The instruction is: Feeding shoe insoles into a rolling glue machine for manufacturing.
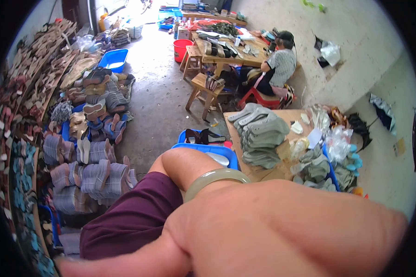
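My left hand [282, 226] is raised very close to the camera and fills the lower middle and right. A pale green bangle [219, 175] circles its wrist. The bent arm comes out of a dark purple sleeve [134, 212] at the lower left. What looks like the thumb stretches leftward; the other fingers are hidden, so I cannot tell whether they grip anything. Beyond the wrist stand a wooden worktable [233, 131], a stack of grey-green shoe pieces [259, 134] and a blue tray [231, 159] with a white sole-shaped piece. My right hand is out of sight.
Striped shoe pieces [97, 177] lie piled at left, beside crowded shelves [30, 87]. Further off sits a co-worker [279, 64] at a larger wooden table [245, 57]. Wooden stools [205, 85], a red bucket [182, 48] and a blue tub [113, 60] stand on the floor.
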`<action>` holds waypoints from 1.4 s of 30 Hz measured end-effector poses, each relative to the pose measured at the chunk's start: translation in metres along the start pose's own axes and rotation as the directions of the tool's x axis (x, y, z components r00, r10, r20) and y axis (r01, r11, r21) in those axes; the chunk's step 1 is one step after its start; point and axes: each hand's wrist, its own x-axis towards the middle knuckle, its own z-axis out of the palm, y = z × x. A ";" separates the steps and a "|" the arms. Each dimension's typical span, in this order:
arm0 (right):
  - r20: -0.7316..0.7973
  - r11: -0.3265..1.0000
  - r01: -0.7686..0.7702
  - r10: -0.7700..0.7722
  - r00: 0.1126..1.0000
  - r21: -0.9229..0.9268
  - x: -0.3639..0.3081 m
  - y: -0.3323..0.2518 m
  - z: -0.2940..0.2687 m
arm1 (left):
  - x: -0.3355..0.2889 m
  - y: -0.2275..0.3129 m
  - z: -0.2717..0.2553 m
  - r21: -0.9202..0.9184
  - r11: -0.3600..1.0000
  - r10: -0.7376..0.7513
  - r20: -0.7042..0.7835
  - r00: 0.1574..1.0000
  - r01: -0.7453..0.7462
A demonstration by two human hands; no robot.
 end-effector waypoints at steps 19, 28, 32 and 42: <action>-0.083 0.967 -0.031 0.053 0.995 0.251 -0.021 0.051 0.028 | -0.016 -0.002 0.024 0.181 0.770 0.625 -0.020 0.780 -0.612; -0.252 0.981 -0.172 0.190 0.949 0.091 -0.024 0.040 0.023 | -0.059 -0.015 0.011 -0.342 0.927 0.146 -0.048 0.988 -0.154; -0.328 0.965 -0.261 0.259 0.908 0.038 -0.013 0.025 0.017 | -0.131 -0.025 -0.017 -0.172 0.904 -0.349 0.237 0.907 0.392; -0.473 0.573 0.728 -0.556 0.683 0.377 0.048 -0.315 -0.317 | -0.323 -0.163 -0.209 -0.635 0.407 -0.573 -0.737 -0.358 0.656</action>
